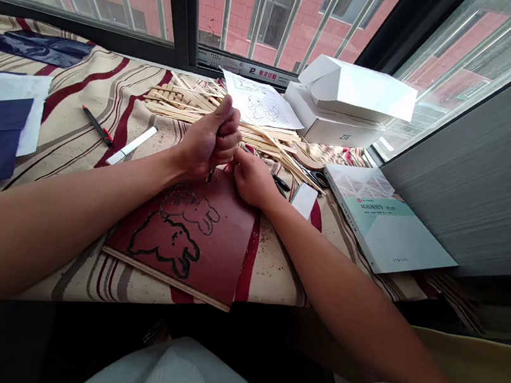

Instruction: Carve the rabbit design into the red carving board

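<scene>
Red board [209, 242], black outline [141, 232]; left fingers [226, 133] clench tool [210, 175]; right fingers [244, 170] curled on board.

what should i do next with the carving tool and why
Probably bring the tip of the small carving tool, gripped in the left hand, down onto the dark traced outline. The tip sits just above that outline, and the right hand rests on the reddish-brown board.

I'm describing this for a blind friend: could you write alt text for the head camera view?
Seen from the person's head, the left hand grips a small carving tool, its tip on a dark red board bearing a black-outlined animal drawing. The right hand rests on the board's top edge. Wooden sticks and a sketch on paper lie beyond, before a barred window.
</scene>
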Action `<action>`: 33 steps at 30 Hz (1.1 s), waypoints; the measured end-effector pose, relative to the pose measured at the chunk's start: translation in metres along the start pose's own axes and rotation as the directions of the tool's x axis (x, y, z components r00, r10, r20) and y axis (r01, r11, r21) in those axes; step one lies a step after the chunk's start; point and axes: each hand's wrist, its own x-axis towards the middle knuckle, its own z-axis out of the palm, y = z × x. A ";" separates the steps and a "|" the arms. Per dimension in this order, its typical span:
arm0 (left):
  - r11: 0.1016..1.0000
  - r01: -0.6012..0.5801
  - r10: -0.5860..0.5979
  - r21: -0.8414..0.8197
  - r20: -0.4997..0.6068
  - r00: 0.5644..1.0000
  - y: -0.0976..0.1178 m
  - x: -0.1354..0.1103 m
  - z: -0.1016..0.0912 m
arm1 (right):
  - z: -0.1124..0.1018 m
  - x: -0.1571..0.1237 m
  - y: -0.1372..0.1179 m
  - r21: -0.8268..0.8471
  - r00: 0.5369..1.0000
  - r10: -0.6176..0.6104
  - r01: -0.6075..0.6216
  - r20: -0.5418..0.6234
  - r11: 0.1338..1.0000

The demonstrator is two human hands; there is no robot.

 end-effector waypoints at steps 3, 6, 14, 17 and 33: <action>0.999 0.004 -0.005 0.054 0.020 1.000 -0.006 0.000 0.006 | 0.001 0.001 0.002 -0.018 1.000 0.002 -0.002 -0.003 1.000; 0.982 -0.154 0.162 0.107 -0.072 0.984 -0.016 0.002 0.013 | 0.000 0.001 0.003 -0.021 1.000 0.004 -0.003 0.005 1.000; 0.978 -0.205 0.209 0.040 -0.203 0.957 -0.015 0.006 0.004 | -0.002 -0.001 0.000 0.005 1.000 -0.016 0.016 0.021 1.000; 1.000 -0.017 0.017 0.007 -0.040 0.999 -0.002 0.004 0.002 | -0.001 -0.001 0.001 -0.006 1.000 -0.013 0.013 0.001 1.000; 0.981 -0.172 0.172 -0.091 -0.005 0.985 0.025 -0.005 0.026 | 0.001 0.000 0.006 0.039 1.000 -0.021 0.020 0.019 0.999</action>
